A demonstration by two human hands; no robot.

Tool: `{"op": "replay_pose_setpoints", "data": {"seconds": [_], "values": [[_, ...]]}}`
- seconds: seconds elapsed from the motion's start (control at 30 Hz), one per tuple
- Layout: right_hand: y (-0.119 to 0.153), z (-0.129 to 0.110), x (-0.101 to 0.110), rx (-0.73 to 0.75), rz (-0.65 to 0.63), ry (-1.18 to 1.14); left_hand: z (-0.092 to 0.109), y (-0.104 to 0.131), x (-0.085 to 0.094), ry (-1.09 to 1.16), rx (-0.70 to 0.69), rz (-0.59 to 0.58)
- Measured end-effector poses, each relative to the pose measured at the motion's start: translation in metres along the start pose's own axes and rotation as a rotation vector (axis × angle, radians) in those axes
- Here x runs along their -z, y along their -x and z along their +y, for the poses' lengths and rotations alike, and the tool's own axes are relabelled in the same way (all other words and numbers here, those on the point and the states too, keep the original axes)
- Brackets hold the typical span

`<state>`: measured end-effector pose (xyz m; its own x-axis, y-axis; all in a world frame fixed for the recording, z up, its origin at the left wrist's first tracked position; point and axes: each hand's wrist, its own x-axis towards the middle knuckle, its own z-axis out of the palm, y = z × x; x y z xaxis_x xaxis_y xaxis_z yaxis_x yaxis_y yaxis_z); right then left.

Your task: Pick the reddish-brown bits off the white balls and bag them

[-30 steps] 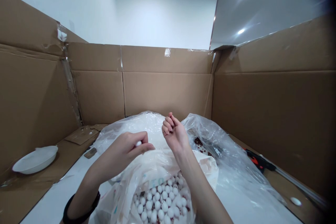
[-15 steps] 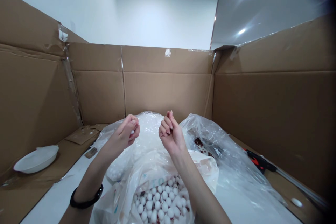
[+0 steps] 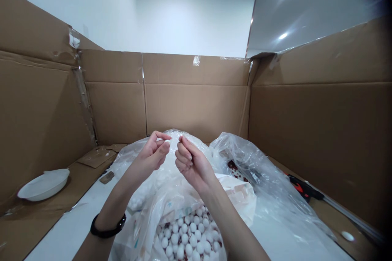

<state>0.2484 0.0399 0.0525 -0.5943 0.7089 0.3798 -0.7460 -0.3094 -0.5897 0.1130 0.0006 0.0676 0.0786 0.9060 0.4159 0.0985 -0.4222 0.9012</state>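
My left hand (image 3: 155,151), a black band on its wrist, pinches a small white piece (image 3: 167,142) between thumb and index finger. It looks like the egg-shaped pieces below, though mostly covered by the fingers. Close beside it, a small gap away, my right hand (image 3: 190,159) is closed, thumb against the curled fingers; whatever its fingertips hold is too small to make out. Under both hands, an open plastic bag (image 3: 171,202) contains many white egg-shaped pieces (image 3: 189,238) with dark red bits among them. Behind it lies a clear bag of white pieces (image 3: 174,163).
At right, another clear plastic bag (image 3: 241,151) has dark red bits in it. Beyond are a black-and-red tool with a metal rod (image 3: 303,187) and a loose white piece (image 3: 347,236). A white dish (image 3: 44,185) stands left. Cardboard walls (image 3: 196,102) enclose the table.
My hands have come closer together. The left thumb and index finger have extended, showing the white piece at their tips. My right hand has moved left and slightly down, turning inward.
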Motion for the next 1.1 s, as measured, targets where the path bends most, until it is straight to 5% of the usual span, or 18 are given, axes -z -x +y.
{"op": "replay_pose_setpoints", "data": {"seconds": [0.4,0.8,1.1], "values": [[0.001,0.009,-0.004,0.043,-0.016,0.215,-0.011,-0.003,-0.004,0.032,-0.099,-0.032],[0.003,0.011,-0.006,0.071,-0.013,0.162,-0.016,0.000,-0.014,-0.069,-0.323,0.165],[0.004,0.010,-0.002,0.114,-0.033,0.234,-0.014,0.007,-0.025,-0.086,-0.353,0.248]]}}
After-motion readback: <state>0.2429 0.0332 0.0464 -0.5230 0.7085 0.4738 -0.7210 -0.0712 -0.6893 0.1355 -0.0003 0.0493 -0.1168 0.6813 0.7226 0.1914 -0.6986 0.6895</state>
